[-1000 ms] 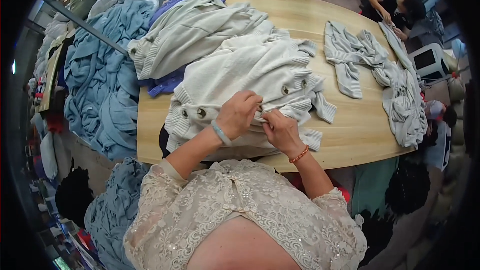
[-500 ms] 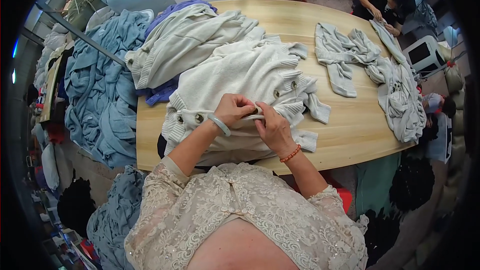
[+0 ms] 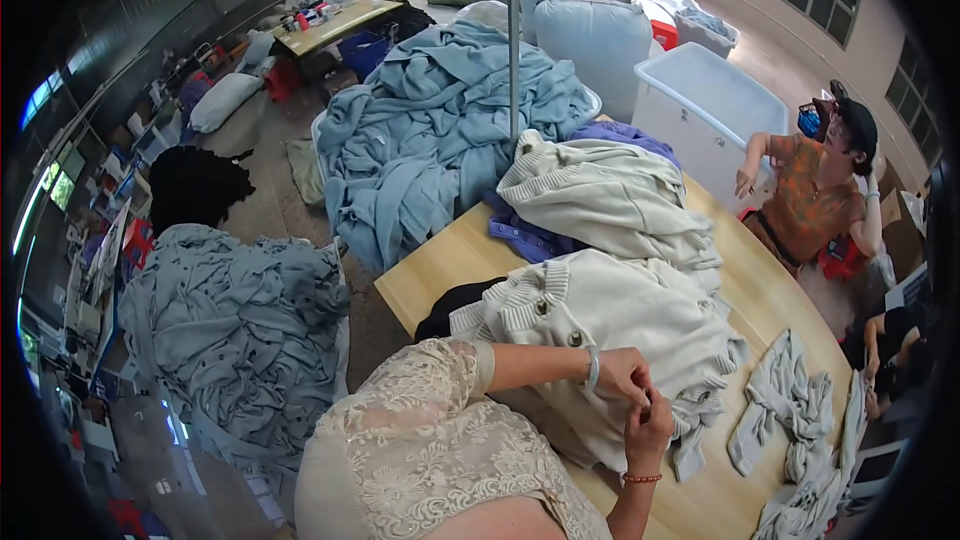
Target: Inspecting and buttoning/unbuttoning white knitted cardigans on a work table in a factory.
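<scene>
A cream knitted cardigan (image 3: 640,305) with large dark buttons (image 3: 543,308) lies on the wooden table in front of me. My left hand (image 3: 622,376), a pale bangle at its wrist, is closed in a pinch over the cardigan's front. Against its fingertips press those of my right hand (image 3: 650,430), which is also closed and has a beaded bracelet below it. A small dark bit shows where the fingers meet, mostly hidden by them. Behind this cardigan lies another cream knit (image 3: 610,185), with a purple buttoned garment (image 3: 530,238) partly under it.
Blue knits (image 3: 450,130) are heaped beside the table (image 3: 425,280), behind a metal pole (image 3: 514,50). Grey-blue garments (image 3: 240,330) fill the left. More cream knits (image 3: 785,395) lie at the right. A white tub (image 3: 700,110) and a person (image 3: 815,190) are beyond the table.
My view has swung left, bringing the garment heaps and the far room into sight. Both hands stay pinched together at the cardigan's front and appear further right in the picture.
</scene>
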A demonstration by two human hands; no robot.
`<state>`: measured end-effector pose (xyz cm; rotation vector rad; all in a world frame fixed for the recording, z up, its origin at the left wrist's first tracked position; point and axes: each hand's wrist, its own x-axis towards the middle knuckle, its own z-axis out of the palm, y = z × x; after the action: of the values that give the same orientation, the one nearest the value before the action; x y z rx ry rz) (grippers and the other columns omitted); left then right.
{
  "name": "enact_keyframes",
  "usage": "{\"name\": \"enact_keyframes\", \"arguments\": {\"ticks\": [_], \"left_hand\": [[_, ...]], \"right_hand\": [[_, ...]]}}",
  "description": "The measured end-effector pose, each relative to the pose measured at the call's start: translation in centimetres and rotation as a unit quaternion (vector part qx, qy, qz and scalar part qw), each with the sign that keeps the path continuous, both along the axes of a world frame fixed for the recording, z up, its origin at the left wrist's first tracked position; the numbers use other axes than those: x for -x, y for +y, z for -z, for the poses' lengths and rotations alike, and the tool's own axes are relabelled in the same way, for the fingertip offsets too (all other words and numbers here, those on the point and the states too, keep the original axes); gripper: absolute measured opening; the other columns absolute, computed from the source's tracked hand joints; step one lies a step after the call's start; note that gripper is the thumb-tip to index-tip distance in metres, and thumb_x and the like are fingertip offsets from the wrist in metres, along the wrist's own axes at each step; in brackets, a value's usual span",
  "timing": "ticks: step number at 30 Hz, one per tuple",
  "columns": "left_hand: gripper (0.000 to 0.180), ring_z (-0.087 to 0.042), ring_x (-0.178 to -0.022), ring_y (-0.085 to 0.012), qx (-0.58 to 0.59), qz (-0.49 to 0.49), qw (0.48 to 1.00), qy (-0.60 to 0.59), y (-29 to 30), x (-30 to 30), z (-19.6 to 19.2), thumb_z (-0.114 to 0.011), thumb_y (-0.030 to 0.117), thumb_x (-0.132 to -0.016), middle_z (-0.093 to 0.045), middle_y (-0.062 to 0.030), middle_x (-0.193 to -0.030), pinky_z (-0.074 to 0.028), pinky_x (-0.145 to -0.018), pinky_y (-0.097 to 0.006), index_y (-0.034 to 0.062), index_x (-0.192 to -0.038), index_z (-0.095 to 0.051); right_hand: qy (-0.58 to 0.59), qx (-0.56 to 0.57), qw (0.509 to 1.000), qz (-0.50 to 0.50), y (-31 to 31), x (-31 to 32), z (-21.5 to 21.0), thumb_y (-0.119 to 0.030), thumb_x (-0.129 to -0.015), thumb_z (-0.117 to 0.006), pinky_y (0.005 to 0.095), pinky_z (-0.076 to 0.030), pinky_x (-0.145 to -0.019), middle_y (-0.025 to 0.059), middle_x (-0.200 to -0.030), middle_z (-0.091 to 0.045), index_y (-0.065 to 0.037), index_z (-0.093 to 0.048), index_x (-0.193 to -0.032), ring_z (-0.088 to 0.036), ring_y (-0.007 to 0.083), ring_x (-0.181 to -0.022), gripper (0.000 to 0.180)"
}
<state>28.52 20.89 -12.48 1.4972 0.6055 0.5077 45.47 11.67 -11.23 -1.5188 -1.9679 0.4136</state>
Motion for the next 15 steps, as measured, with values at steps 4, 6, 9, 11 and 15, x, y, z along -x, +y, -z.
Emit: {"name": "enact_keyframes", "arguments": {"ticks": [4, 6, 9, 11, 15], "left_hand": [[0.024, -0.064, -0.075, -0.0259, -0.196, -0.017, 0.978, 0.066, -0.5, 0.5, 0.2, -0.066, 0.013, -0.071, -0.066, -0.0134, -0.080, -0.050, -0.067, -0.034, 0.0026, -0.093, -0.068], [0.021, -0.063, -0.076, -0.0315, -0.240, -0.061, 0.963, 0.104, -0.8, 0.4, 0.5, -0.063, 0.013, -0.073, -0.065, -0.0161, -0.080, -0.049, -0.068, -0.037, 0.0021, -0.090, -0.068], [0.019, -0.062, -0.077, -0.0329, -0.249, -0.083, 0.962, 0.073, -1.0, 0.1, 1.1, -0.061, 0.013, -0.073, -0.063, -0.0172, -0.079, -0.049, -0.068, -0.039, 0.0016, -0.086, -0.068], [0.018, -0.062, -0.077, -0.0331, -0.250, -0.086, 0.961, 0.084, -1.0, 0.1, 1.4, -0.060, 0.012, -0.073, -0.063, -0.0170, -0.079, -0.049, -0.068, -0.039, 0.0015, -0.086, -0.068], [0.016, -0.062, -0.074, -0.0325, -0.251, -0.077, 0.962, 0.078, -1.0, 0.4, 1.2, -0.061, 0.012, -0.075, -0.063, -0.0150, -0.078, -0.047, -0.066, -0.039, 0.0030, -0.086, -0.066]], "right_hand": [[0.070, 0.064, 0.995, -0.023, 0.2, -0.7, 0.0, 0.000, -0.082, -0.058, 0.0390, -0.045, -0.064, 0.0151, -0.084, -0.055, 0.001, -0.058, -0.113, -0.055, 0.0304, -0.071, 0.031], [0.119, 0.117, 0.986, -0.027, 0.3, -0.9, -0.1, 0.003, -0.082, -0.054, 0.0385, -0.044, -0.065, 0.0146, -0.083, -0.055, -0.001, -0.059, -0.114, -0.055, 0.0300, -0.071, 0.033], [0.108, 0.062, 0.990, -0.061, 0.5, -0.8, -0.3, 0.008, -0.079, -0.051, 0.0386, -0.044, -0.065, 0.0143, -0.081, -0.055, -0.002, -0.061, -0.112, -0.055, 0.0300, -0.070, 0.036], [0.100, 0.060, 0.992, -0.050, 0.5, -0.8, -0.3, 0.009, -0.078, -0.050, 0.0386, -0.044, -0.065, 0.0144, -0.079, -0.055, -0.003, -0.061, -0.112, -0.055, 0.0300, -0.070, 0.038], [0.095, 0.036, 0.995, -0.021, 0.3, -0.8, 0.0, 0.011, -0.074, -0.048, 0.0381, -0.045, -0.061, 0.0133, -0.075, -0.056, -0.005, -0.064, -0.108, -0.056, 0.0305, -0.064, 0.041]]}}
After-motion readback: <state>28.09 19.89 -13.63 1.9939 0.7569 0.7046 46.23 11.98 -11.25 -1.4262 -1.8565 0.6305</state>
